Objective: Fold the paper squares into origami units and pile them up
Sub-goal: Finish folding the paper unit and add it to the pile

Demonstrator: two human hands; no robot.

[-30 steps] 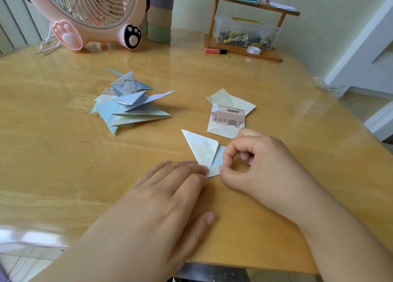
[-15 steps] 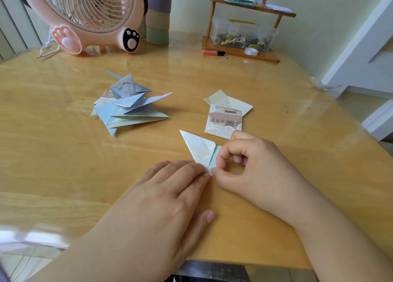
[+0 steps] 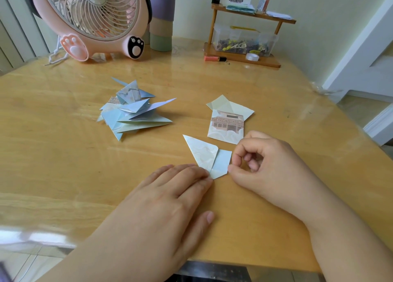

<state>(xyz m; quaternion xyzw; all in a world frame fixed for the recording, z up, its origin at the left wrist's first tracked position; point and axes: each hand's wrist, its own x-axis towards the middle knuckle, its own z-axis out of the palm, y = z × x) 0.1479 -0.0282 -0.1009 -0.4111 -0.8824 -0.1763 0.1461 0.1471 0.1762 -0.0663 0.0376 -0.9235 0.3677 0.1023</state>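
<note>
A partly folded pale blue paper unit (image 3: 207,154) lies flat on the wooden table (image 3: 63,164), pointing away to the left. My left hand (image 3: 165,198) lies flat, its straight fingertips pressing the unit's near left edge. My right hand (image 3: 268,164) is beside the unit's right edge with its fingers curled. Its thumb tip touches the paper's lower right corner and nothing lies between the fingers. A loose pile of folded blue units (image 3: 131,113) sits to the far left. Unfolded paper squares (image 3: 227,126), the top one printed with a house, lie just beyond my right hand.
A pink fan (image 3: 93,20) and a tall pastel bottle (image 3: 161,26) stand at the back. A small wooden shelf (image 3: 244,58) with a clear box of clips, a tape roll (image 3: 252,57) and an orange pen (image 3: 213,58) is at the back right. The table's near edge runs under my forearms.
My right hand has slid off the unit to the right, uncovering its right flap. My left hand stays pressed on the paper.
</note>
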